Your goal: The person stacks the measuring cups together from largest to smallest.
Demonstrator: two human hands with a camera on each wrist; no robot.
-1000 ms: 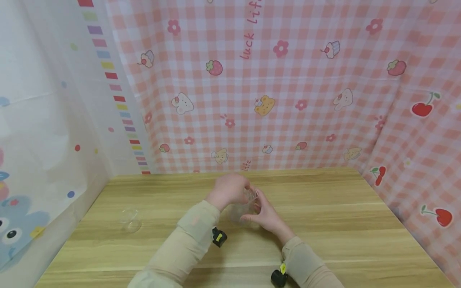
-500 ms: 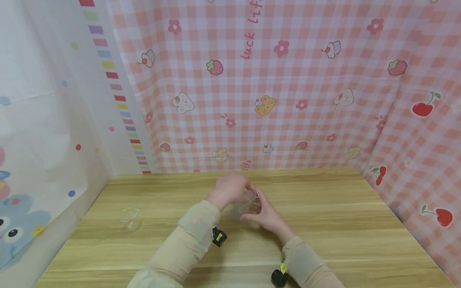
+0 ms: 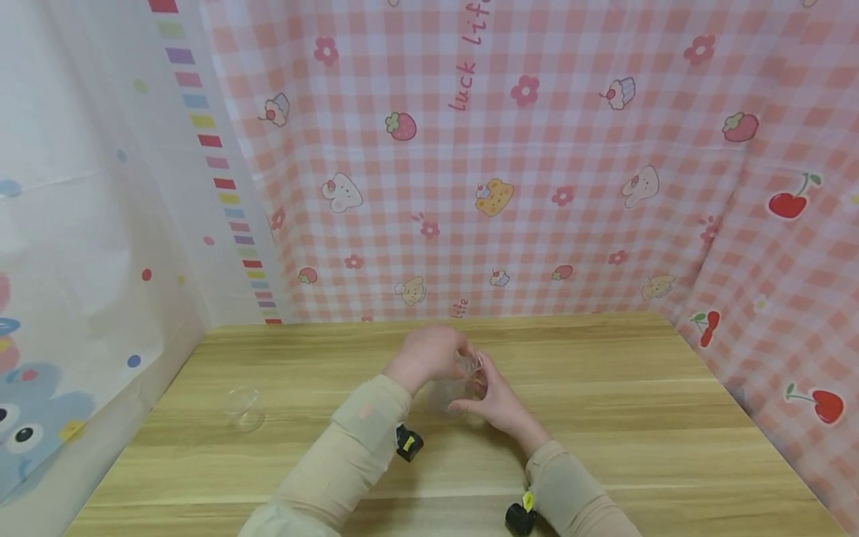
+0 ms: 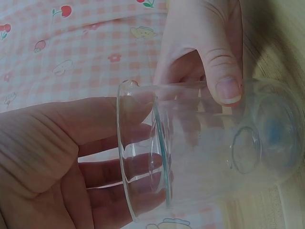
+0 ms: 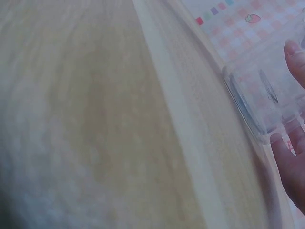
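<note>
Clear jar (image 4: 205,157): sitting between both hands, mid-worktop (image 3: 604,418)
Left hand (image 3: 429,354): half-curling round the rim end
Right hand (image 3: 496,403): gripping the body
Handling: probably proving light, stiff, slippery, breakable; body offering best hold

Near the middle of the table (image 3: 637,418), the vessel (image 3: 439,397) is situated between the left hand (image 3: 431,356) and the right hand (image 3: 495,401), while a second vessel (image 3: 245,410) is well to the left (also on the table), and the cloth (image 3: 470,149) hangs behind.
</note>
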